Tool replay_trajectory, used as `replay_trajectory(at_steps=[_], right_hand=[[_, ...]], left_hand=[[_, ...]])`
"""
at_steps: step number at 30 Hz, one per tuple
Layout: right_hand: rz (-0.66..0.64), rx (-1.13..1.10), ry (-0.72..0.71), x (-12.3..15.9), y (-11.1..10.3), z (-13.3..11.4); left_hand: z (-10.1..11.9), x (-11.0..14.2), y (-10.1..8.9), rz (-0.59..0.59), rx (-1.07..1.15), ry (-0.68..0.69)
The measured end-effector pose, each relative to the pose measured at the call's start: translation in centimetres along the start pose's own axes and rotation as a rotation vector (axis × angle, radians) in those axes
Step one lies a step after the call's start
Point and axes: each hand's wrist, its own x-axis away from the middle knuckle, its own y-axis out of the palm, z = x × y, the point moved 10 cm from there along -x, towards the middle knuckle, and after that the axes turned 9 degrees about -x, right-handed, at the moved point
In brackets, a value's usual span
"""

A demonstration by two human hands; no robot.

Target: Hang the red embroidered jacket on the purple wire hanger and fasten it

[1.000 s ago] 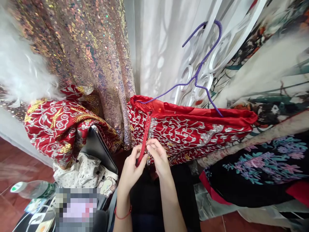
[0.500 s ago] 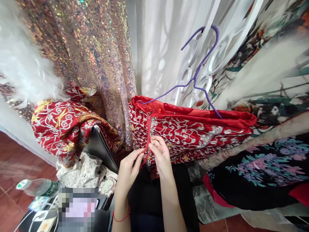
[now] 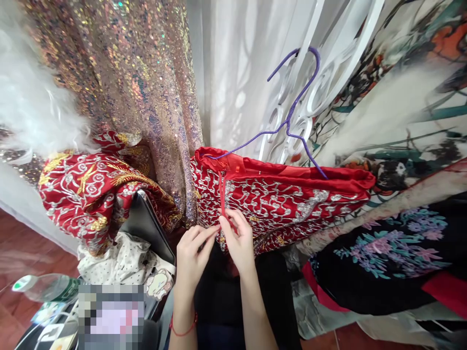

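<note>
A red embroidered skirt (image 3: 277, 204) with silver and gold patterning hangs in front of me on a purple hanger (image 3: 290, 116). From its satin waistband a red cord (image 3: 223, 194) runs down to my fingers. My right hand (image 3: 238, 238) pinches the cord between thumb and fingertips. My left hand (image 3: 197, 250), a red string bracelet at its wrist, is closed with thumb and index finger together on the cord's lower part. The fingertips of both hands nearly meet just in front of the embroidered cloth. The cord's ends are partly hidden by my fingers.
At the left, another red embroidered garment (image 3: 83, 194) lies bunched beside a dark flat case (image 3: 148, 226). A plastic bottle (image 3: 47, 288) and white cables stand lower left. A sequined curtain (image 3: 146, 97) hangs behind; a black floral cloth (image 3: 394, 253) is at right.
The view has shifted a little, so the skirt and hanger appear farther left. My right hand has moved up the cord, and the loop between my hands no longer shows.
</note>
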Motion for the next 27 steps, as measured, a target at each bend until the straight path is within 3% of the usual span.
replay_trajectory(at_steps=[3,8,10,13,19,24,27], right_hand=[[-0.026,0.087,-0.058,0.0,0.1,-0.8],[0.033,-0.012,0.008,0.0,-0.4,0.5],[0.107,-0.072,0.046,0.0,-0.8,1.2],[0.178,-0.167,0.082,-0.3,-1.0,1.4],[0.071,-0.253,0.161,-0.9,0.2,1.2],[0.077,-0.269,0.207,-0.7,0.2,1.8],[-0.004,-0.299,0.231,-0.7,1.2,1.7]], left_hand=[[0.9,-0.1,0.2,0.006,-0.085,0.071],[0.4,-1.5,-1.6,0.184,-0.192,0.057],[0.1,-2.7,-1.0,0.142,-0.207,0.048],[-0.1,-4.5,1.2,-0.013,-0.071,0.014],[0.2,-5.6,4.2,-0.144,0.311,-0.189],[-0.4,-5.4,3.8,-0.019,0.489,-0.27],[-1.0,-5.0,4.2,-0.051,0.503,-0.296]])
